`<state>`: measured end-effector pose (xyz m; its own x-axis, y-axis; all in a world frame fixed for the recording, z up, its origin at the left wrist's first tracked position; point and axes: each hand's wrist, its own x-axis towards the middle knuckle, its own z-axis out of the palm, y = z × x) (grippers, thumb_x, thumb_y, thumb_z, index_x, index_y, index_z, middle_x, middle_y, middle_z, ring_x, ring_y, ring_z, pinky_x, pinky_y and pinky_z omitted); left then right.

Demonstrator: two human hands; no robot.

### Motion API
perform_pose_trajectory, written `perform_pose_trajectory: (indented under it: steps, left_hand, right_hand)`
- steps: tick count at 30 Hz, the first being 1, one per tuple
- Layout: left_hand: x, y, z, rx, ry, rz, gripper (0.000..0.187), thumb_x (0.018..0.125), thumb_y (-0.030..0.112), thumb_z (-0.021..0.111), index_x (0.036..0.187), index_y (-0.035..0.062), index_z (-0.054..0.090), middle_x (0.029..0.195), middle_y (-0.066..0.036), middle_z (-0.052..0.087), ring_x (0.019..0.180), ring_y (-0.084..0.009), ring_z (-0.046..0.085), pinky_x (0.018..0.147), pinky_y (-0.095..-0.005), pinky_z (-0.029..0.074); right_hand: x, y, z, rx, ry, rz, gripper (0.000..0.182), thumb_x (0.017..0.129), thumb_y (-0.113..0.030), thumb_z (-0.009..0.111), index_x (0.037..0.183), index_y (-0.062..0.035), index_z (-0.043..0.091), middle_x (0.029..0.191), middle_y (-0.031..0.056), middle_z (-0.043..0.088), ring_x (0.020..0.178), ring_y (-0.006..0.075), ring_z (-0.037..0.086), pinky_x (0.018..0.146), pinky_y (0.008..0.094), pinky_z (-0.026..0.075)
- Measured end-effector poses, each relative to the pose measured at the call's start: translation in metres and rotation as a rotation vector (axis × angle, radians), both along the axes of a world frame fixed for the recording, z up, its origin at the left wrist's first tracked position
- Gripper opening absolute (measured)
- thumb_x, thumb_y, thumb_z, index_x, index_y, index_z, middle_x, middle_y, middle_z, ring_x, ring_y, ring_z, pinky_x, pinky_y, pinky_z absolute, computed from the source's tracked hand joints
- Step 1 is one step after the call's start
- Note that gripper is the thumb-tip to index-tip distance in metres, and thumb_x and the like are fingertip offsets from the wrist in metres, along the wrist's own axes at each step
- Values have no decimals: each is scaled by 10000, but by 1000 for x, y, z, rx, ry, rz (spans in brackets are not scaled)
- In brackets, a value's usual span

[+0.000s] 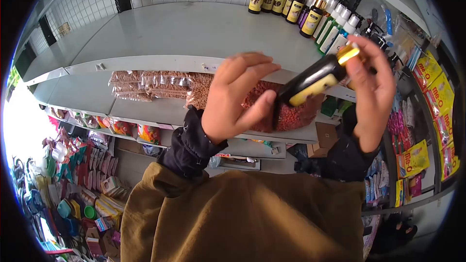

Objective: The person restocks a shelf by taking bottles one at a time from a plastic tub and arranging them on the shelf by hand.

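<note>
A black bottle with a yellow label and gold cap (310, 83) is tilted in front of the shelves, its cap end up and to the right. My right hand (371, 87) grips it by the gold cap, between thumb and fingers. Near the bottle's base, my left hand (242, 92) has its fingers apart and holds nothing; whether its thumb touches the base I cannot tell. Several similar bottles (279, 1) stand upright at the back right of the top shelf (194, 31).
Green and white pump bottles (335, 26) stand right of the dark ones. Bags of brown pellets (155, 85) and red pellets (296, 116) lie one shelf down. Yellow packets (439, 97) hang at the right; packaged goods (94, 165) fill the lower left.
</note>
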<state>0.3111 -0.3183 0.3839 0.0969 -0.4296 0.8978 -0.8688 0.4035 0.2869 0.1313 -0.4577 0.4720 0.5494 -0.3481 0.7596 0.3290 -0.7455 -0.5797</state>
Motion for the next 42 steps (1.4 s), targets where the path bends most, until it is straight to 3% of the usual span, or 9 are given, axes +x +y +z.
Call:
perform_pose_trajectory:
  steps: [2,6,22,29,37,40,42]
  left_hand:
    - [9,1,-3,-22,-166,247,363,777,189,669,1107,50,615,1144,-133,575,1147,-351,506,994,-484,366]
    - [16,0,-13,5,-117,299,349,766,181,671,1099,87,625,1148,-95,579,1245,-347,443,1059,-542,268]
    - [57,50,-11,17,-101,540,312,777,185,669,1074,97,637,1139,-78,591,1256,-323,439,1093,-550,200]
    - [93,66,-15,-57,-90,625,283,790,190,658,1055,92,635,1057,-74,615,1145,-291,521,1049,-499,280]
    - [110,71,-23,-101,-137,563,248,776,191,646,1008,103,638,921,-46,598,951,-238,562,931,-431,397]
    - [116,69,-26,-133,-147,567,245,761,186,648,994,113,637,907,-35,585,931,-221,558,917,-416,408]
    - [118,66,-29,-151,-162,570,245,745,180,652,982,125,633,904,-27,576,930,-207,555,915,-404,410]
  right_hand:
    - [2,-11,14,-28,-58,-40,291,902,-124,636,1149,24,589,983,34,606,850,63,554,779,203,450]
    - [14,-31,36,-70,-33,-128,292,918,-177,616,1144,7,605,955,24,618,842,57,550,762,197,440]
    - [81,-56,58,-156,132,-191,302,913,-244,618,1090,1,633,878,7,643,764,60,556,695,211,444]
    - [143,-70,97,-337,161,-188,317,907,-278,626,1090,-19,644,867,2,639,746,59,553,686,206,451]
    - [260,-85,119,-518,474,-284,288,896,-299,622,1079,-82,670,838,2,662,746,92,593,700,230,468]
    - [294,-105,112,-739,405,-313,277,854,-320,660,1017,-98,688,876,71,695,781,178,654,718,304,498]
    - [313,-119,110,-754,425,-322,274,847,-332,659,1009,-113,692,881,77,695,789,192,657,726,315,498]
